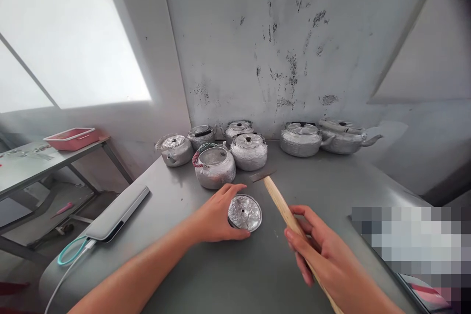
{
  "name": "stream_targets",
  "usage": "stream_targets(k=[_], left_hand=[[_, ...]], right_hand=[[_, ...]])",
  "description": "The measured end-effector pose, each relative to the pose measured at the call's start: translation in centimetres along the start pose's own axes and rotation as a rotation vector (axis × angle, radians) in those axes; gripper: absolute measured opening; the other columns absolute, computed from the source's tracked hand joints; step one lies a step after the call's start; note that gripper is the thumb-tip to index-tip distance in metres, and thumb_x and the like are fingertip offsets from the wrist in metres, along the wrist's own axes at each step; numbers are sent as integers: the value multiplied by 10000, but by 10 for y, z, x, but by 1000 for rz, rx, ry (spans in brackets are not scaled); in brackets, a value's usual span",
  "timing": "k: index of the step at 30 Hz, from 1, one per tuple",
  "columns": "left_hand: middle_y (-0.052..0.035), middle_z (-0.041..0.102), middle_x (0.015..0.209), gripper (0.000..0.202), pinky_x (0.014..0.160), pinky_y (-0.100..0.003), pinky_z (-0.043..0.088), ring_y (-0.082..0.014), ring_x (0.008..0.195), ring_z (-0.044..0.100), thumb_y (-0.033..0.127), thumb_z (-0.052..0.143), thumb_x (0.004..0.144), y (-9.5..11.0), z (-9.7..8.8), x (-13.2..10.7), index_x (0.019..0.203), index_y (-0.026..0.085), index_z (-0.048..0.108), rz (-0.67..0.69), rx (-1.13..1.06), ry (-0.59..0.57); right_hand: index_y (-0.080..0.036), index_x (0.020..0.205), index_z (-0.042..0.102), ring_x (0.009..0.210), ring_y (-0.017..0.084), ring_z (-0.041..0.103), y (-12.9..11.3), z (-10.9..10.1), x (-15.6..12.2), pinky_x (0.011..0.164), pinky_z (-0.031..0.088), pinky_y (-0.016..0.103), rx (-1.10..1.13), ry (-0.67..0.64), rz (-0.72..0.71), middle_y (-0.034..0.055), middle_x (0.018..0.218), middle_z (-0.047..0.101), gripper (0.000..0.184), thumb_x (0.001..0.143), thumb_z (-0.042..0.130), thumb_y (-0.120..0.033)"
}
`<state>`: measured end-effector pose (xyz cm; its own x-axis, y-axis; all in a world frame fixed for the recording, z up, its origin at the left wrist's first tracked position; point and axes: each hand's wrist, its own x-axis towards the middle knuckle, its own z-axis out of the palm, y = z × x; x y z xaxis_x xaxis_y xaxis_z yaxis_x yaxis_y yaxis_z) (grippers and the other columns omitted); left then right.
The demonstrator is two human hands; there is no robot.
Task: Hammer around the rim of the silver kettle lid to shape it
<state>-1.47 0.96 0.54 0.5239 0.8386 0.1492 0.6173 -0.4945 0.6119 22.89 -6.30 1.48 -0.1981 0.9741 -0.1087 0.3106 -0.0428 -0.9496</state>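
Grey metal worktable (206, 274): the scene is borne by it; its rounded edge is seen at the lower left.

Hammered silver aluminium kettles, seven, set in a row near the stained wall at the table's far side. The nearest, an open lidless kettle with a red-and-green wrapped handle (214, 166), is placed just beyond the left hand. A lidded kettle (249, 151) is set just beside it on the right; two spouted kettles (324, 138) are grouped further right.

Flat grey rectangular device with a teal cable loop (117, 212): laid at the table's left edge, well apart from the hands.

Pink plastic tray (72, 138): kept on a separate side table at far left.

Left hand (215, 216): forearm extended from the lower left, palm down; thumb and fingers are curved round the rim of the lid, which is grasped lightly against the table.

Right hand (324, 255): raised from the lower right, fingers clenched round the handle of the tool.

Long pale wooden-handled tool with a dark flat metal head (281, 203): held slanted, head (262, 175) pointed up-left, just right of the lid.

Round embossed silver lid with a small centre hole (245, 212): laid flat on the table, between both hands.
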Motion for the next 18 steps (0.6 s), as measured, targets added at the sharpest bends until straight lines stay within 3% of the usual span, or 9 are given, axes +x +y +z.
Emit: stream_targets(k=[2, 5, 11, 18], left_hand=[[-105, 425, 1473, 990, 1154, -451, 376, -309, 1371, 436, 395, 841, 660, 1, -2, -1, 1504, 282, 335, 36, -2, -20], [-116, 380, 1508, 1065, 1161, -483, 356, -346, 1405, 376, 506, 865, 610, 2, -3, -3, 1508, 275, 341, 30, 31, 3], [-113, 535, 1338, 1063, 1087, -492, 412, -346, 1280, 486, 570, 846, 617, -2, -3, -2, 1507, 263, 352, -35, 59, 14], [-104, 579, 1316, 1090, 1070, -434, 426, -318, 1244, 532, 519, 893, 540, -7, -3, 1, 1469, 238, 398, 5, 5, 46]], right_hand=[[-282, 1238, 354, 439, 81, 478, 1, 2, 1, 499, 352, 252, 28, 1, 8, -99, 764, 538, 350, 1002, 420, -532], [-287, 1206, 360, 377, 68, 487, 4, 4, 2, 445, 327, 243, 33, 5, 32, -91, 795, 566, 363, 976, 435, -557], [-303, 1152, 400, 395, 72, 352, 7, 1, 4, 414, 310, 242, -29, 17, 38, -92, 748, 532, 303, 939, 506, -491], [-299, 1161, 433, 513, 106, 374, 5, -2, 4, 483, 331, 251, -83, -44, -1, -66, 792, 530, 227, 964, 493, -392]])
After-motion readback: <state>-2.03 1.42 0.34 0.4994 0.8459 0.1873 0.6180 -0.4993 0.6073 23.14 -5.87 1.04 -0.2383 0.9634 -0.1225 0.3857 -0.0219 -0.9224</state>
